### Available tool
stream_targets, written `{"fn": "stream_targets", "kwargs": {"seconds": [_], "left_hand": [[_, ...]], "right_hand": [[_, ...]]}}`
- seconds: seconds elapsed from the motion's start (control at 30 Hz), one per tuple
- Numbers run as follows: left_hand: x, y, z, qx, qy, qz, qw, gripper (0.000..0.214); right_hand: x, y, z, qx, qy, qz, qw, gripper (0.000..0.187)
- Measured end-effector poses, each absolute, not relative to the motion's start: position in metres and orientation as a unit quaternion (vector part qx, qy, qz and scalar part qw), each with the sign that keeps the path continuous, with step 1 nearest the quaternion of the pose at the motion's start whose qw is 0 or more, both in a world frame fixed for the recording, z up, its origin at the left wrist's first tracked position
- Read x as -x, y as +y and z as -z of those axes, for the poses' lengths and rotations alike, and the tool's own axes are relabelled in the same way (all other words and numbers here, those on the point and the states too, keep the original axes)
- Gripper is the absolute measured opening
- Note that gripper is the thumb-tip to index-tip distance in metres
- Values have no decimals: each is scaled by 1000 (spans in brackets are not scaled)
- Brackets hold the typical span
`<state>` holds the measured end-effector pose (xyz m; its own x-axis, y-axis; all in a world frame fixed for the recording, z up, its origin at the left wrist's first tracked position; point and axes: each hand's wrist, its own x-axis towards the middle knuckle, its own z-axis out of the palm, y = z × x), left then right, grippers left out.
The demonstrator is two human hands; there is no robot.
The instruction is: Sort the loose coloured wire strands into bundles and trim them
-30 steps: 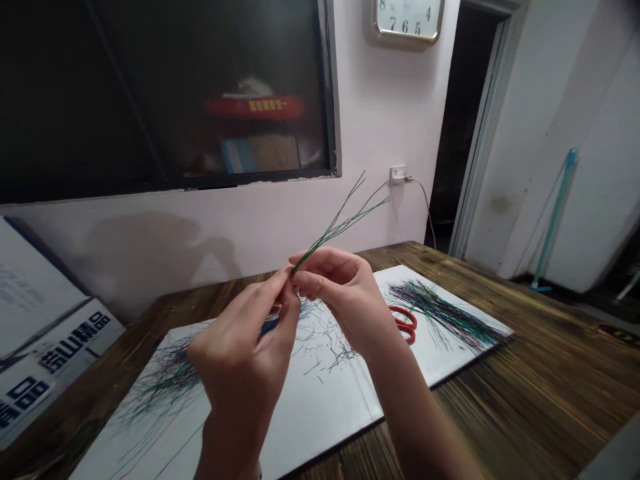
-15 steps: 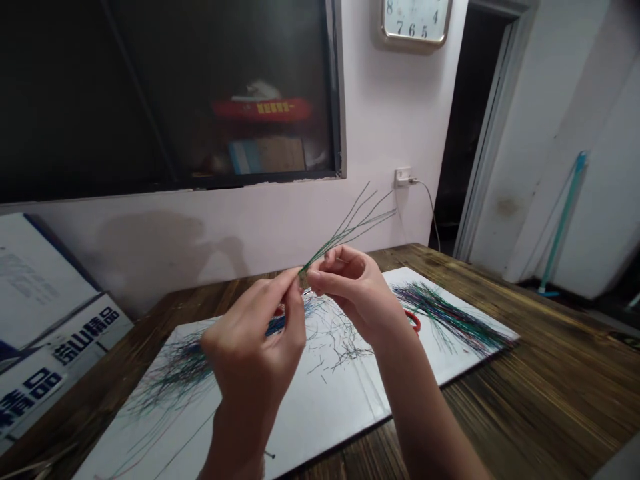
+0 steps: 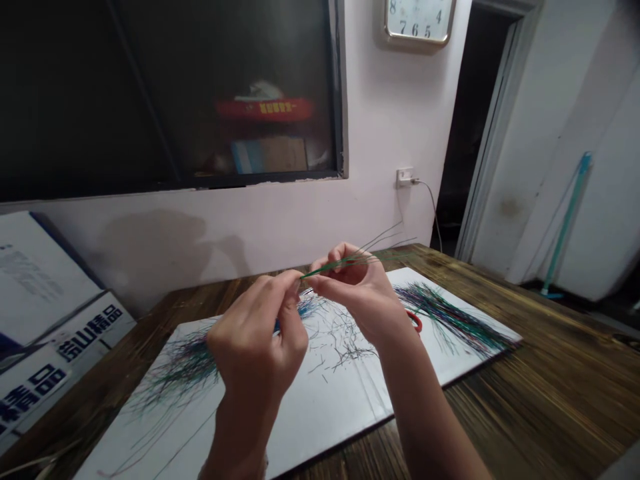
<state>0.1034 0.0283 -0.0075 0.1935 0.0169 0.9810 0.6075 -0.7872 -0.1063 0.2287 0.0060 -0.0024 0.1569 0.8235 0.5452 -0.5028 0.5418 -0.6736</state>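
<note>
left hand (image 3: 253, 330) and right hand (image 3: 357, 290) pinch green wires (image 3: 340, 265) over a white board (image 3: 320, 407).

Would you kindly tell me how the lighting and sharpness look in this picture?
In the head view, the glass window is nearly black, a soft shadow lies on the wall, the wooden table smears toward the right edge, and the left hand, right hand and thin green wires look fairly sharp.

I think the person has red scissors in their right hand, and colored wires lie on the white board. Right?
No, the right hand holds thin green wires; the red scissors lie on the white board, as the head view shows. The rest stands.
</note>
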Motion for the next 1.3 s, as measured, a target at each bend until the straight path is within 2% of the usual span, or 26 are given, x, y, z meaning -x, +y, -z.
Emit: {"fn": "stream_targets", "kwargs": {"seconds": [0.23, 0.33, 0.47, 0.77, 0.87, 0.97, 1.17, 1.23, 1.3], "left_hand": [[-101, 21, 5, 743, -189, 591, 251, 14], [-102, 17, 4, 757, -191, 585, 220, 11], [-100, 16, 3, 776, -210, 571, 163, 10], [-99, 24, 5, 766, -212, 590, 142, 11], [-99, 25, 4, 758, -220, 597, 147, 12], [-98, 28, 4, 751, -236, 590, 180, 11], [-94, 38, 7, 773, -261, 535, 219, 15], [-92, 42, 8, 792, -264, 507, 217, 16], [-89, 44, 8, 807, -265, 482, 214, 18]], "right_hand": [[-242, 6, 10, 157, -589, -339, 717, 35], [-244, 3, 8, 174, -612, -295, 713, 34], [-241, -1, 7, 203, -614, -252, 720, 35], [-230, 10, 13, 190, -595, -161, 764, 30], [-230, 14, 13, 246, -572, -138, 770, 24], [-234, 13, 13, 361, -580, -146, 715, 14], [-251, -4, 10, 477, -706, -178, 492, 14], [-253, -12, 8, 479, -718, -176, 473, 12], [-253, -19, 6, 466, -705, -163, 509, 12]]}}
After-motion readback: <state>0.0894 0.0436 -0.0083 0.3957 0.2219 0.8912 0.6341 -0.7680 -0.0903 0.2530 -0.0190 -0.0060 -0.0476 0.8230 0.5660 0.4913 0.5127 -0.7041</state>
